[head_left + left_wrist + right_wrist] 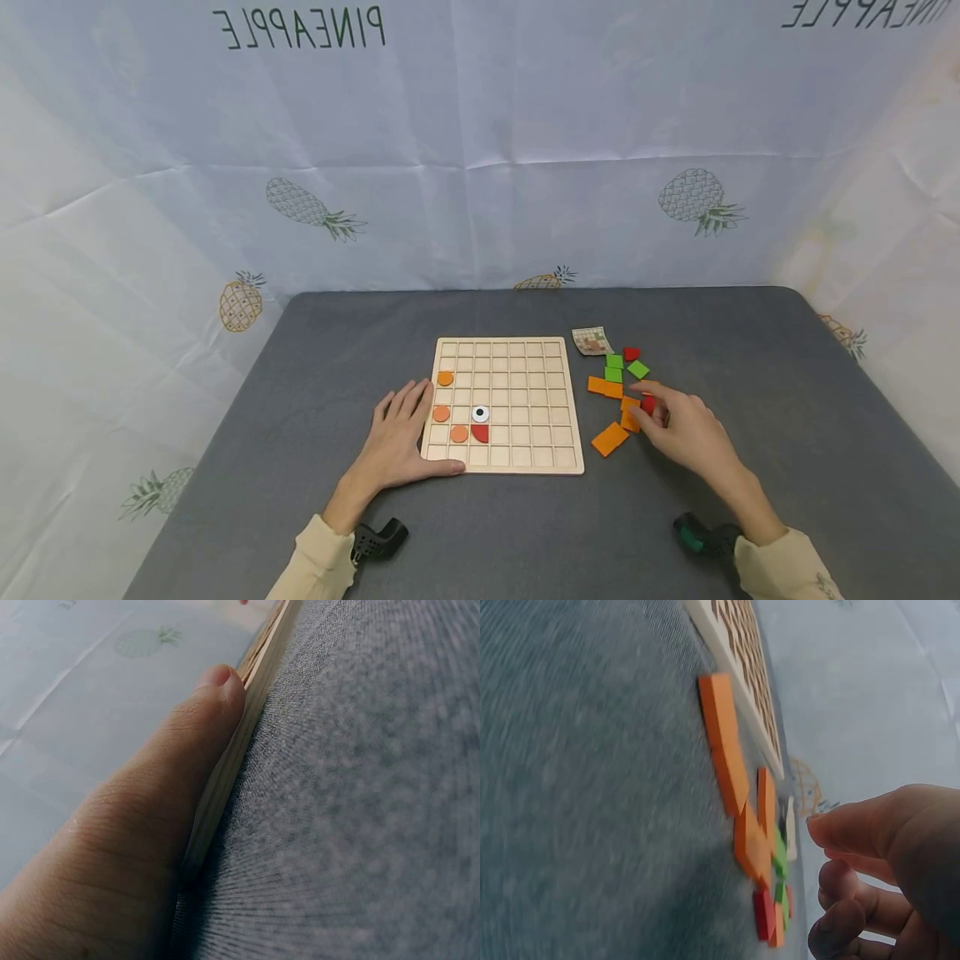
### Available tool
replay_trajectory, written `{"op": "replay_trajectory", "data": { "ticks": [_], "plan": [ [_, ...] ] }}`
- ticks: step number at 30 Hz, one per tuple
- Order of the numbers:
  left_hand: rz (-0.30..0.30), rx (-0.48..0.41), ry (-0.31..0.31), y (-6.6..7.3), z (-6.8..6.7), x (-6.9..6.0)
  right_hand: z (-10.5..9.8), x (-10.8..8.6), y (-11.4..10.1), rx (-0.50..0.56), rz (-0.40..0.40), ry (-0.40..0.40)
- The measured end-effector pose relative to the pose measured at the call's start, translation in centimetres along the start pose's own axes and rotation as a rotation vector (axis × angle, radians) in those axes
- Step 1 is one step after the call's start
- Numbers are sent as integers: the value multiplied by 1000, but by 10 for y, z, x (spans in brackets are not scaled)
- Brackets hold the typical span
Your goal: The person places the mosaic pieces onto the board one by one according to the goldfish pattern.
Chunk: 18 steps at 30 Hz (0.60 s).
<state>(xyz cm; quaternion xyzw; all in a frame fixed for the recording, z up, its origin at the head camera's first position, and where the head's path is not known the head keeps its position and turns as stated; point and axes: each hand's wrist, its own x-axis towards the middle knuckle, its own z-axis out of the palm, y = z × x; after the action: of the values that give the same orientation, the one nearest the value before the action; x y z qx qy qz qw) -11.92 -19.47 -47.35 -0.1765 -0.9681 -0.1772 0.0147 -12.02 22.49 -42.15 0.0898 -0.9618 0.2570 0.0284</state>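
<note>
A wooden grid board lies on the dark table. My left hand rests at its left side, fingers spread along the edge and thumb on the near edge; the left wrist view shows that thumb against the rim. On the board are 3 orange discs, a white disc with a black dot and a red rounded piece. My right hand hovers over loose orange square pieces and a red piece. Its thumb and fingers are apart, with nothing visible between them.
Green square pieces and another red piece lie beyond the orange ones. A small printed card sits near the board's far right corner. A pineapple-print cloth hangs behind the table.
</note>
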Motion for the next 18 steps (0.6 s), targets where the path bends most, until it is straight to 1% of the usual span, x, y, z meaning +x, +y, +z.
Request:
{"op": "replay_trajectory", "data": {
  "ticks": [8, 12, 18],
  "plan": [
    [-1, 4, 2, 0, 0, 1, -4, 0, 15, 8, 18, 11],
    [-1, 6, 1, 0, 0, 1, -5, 0, 20, 15, 27, 5],
    [-5, 11, 0, -1, 0, 2, -5, 4, 28, -3, 71, -11]
  ]
}}
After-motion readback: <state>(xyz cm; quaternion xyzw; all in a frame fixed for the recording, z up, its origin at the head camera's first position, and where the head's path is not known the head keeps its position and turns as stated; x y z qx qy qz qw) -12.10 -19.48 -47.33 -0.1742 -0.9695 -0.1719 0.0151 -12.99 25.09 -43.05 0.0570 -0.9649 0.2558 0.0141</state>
